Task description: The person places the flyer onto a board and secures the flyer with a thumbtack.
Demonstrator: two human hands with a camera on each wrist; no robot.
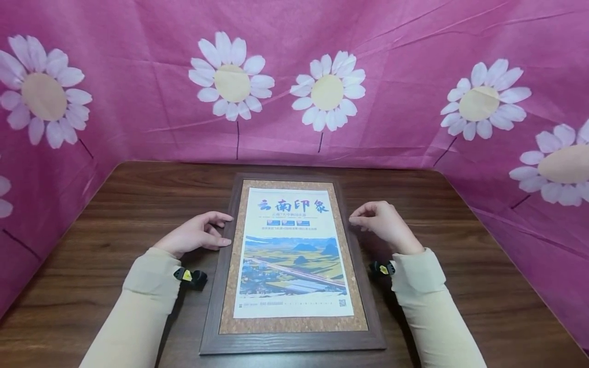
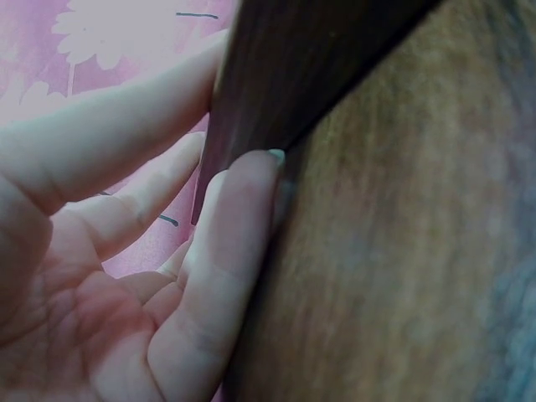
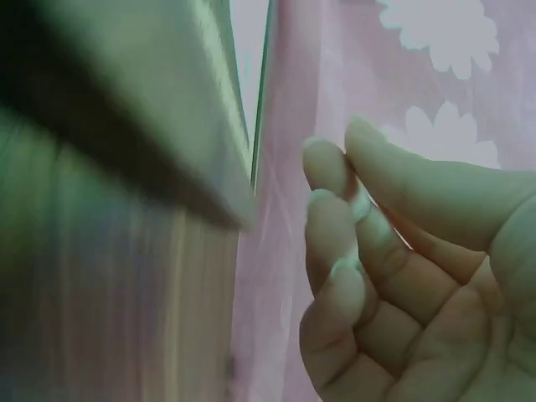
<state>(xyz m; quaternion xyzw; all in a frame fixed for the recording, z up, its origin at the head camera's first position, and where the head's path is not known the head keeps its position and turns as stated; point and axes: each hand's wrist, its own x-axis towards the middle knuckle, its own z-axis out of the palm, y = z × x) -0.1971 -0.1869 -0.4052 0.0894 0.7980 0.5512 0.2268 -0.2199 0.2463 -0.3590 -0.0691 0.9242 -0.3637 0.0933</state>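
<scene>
A dark wood-framed cork board [image 1: 294,341] lies on the table, its long sides running away from me. On its cork is a white poster [image 1: 294,266] with purple Chinese lettering and a printed landscape of fields and hills. My left hand [image 1: 198,235] holds the left side of the frame. In the left wrist view the thumb [image 2: 239,218] presses the frame's side face low down, while the index fingertip is hidden behind the upper edge. Beside the right edge is my right hand [image 1: 388,225], fingers loosely curled and holding nothing; the right wrist view shows a gap between its fingertips and the frame.
The brown wooden table [image 1: 478,286] extends on both sides of the board. A pink cloth [image 1: 395,112] with white daisies hangs around its back and sides. Black wrist straps [image 1: 190,277] sit at both cuffs.
</scene>
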